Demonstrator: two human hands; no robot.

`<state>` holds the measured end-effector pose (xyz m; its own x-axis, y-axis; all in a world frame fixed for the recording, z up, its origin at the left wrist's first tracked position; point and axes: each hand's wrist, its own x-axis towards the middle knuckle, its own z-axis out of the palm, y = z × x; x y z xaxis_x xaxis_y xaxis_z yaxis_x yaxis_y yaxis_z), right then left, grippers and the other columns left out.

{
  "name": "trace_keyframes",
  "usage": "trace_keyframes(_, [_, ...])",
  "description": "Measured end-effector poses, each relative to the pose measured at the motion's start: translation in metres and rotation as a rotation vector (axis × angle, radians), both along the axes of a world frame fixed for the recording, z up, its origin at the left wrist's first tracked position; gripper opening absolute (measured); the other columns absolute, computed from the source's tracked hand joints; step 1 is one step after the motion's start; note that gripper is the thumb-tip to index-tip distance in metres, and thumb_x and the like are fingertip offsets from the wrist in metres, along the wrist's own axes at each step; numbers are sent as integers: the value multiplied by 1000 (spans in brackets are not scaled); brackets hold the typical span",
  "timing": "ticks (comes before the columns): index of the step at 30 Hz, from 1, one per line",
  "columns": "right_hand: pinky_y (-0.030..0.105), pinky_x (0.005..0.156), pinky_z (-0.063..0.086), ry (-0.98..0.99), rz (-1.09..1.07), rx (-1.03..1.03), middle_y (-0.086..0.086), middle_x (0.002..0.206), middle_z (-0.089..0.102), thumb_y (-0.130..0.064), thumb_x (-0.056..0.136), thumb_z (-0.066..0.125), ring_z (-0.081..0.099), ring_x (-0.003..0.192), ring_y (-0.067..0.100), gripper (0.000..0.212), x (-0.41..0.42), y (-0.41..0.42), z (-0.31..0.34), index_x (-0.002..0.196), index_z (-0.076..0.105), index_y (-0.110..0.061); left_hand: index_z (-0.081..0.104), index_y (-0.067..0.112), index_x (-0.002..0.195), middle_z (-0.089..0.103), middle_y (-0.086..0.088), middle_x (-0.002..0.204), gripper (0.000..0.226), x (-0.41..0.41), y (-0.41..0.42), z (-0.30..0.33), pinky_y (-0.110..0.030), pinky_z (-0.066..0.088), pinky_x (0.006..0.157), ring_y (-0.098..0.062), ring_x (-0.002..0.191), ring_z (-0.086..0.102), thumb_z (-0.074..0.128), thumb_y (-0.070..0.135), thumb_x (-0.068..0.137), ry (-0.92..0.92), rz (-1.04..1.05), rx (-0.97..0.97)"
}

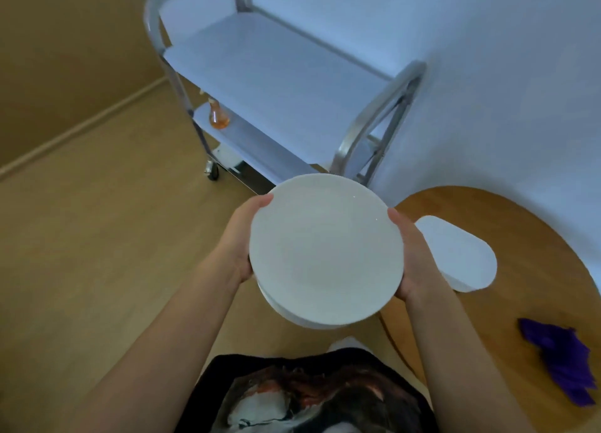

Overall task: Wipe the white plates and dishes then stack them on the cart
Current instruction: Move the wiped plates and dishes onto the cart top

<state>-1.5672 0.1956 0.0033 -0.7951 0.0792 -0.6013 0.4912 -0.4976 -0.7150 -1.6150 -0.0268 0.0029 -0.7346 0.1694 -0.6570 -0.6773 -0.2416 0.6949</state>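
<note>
Single view, head-worn wide-angle camera. Looks steeply down and forward from above the person's chest; their printed shirt (309, 397) fills the bottom edge. Both forearms reach up into the middle of the frame, close to the lens, so the left hand (239, 241) and right hand (411, 257) sit large at centre. Farther off, upper centre, the cart (276, 71) stands against a pale wall. The round wooden table (533, 302) is cut off by the right edge. Straight lines bow outward near the borders. No second view to overlap.
</note>
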Motion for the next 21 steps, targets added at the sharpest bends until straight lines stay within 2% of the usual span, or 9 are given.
trace_keyframes(3, [27,48,50,60,95,2,-5,58,63,-27,94,46,62,51,13,44,-42,-37,10,56,68,-26,68,19,100,74,-4,78,31,-27,-39,10,-31,53,52,-22,64,70,53,43,86,-10,71,15])
trace_keyframes(6, [31,53,53,86,155,17,0,65,64,-27,93,50,64,57,17,31,-85,-64,17,68,67,-21,68,18,99,74,-6,81,31,-58,-66,16,-31,54,51,-23,66,71,52,42,88,14,127,33])
trace_keyframes(9, [32,58,50,115,227,102,3,67,60,-24,90,52,60,61,21,16,-133,-80,21,76,60,-20,68,17,102,74,-8,82,32,-97,-85,19,-31,54,54,-25,67,71,52,41,88,5,167,32])
trace_keyframes(13, [26,46,50,129,256,159,2,64,64,-22,93,50,63,52,14,26,-204,-93,18,71,63,-17,67,16,105,74,-10,86,35,-162,-98,16,-33,53,60,-26,69,71,52,42,88,14,196,27])
trace_keyframes(16, [30,49,51,79,229,95,1,62,65,-29,92,50,62,50,18,40,-265,-99,19,56,66,-21,67,16,103,74,-9,84,34,-218,-104,15,-33,52,62,-24,68,71,50,42,89,34,205,18])
trace_keyframes(21, [32,50,50,80,245,10,-3,57,62,-30,92,46,61,50,19,43,-355,-101,24,52,62,-26,67,18,108,74,-10,88,36,-312,-109,20,-36,55,59,-28,73,71,51,43,88,48,195,38])
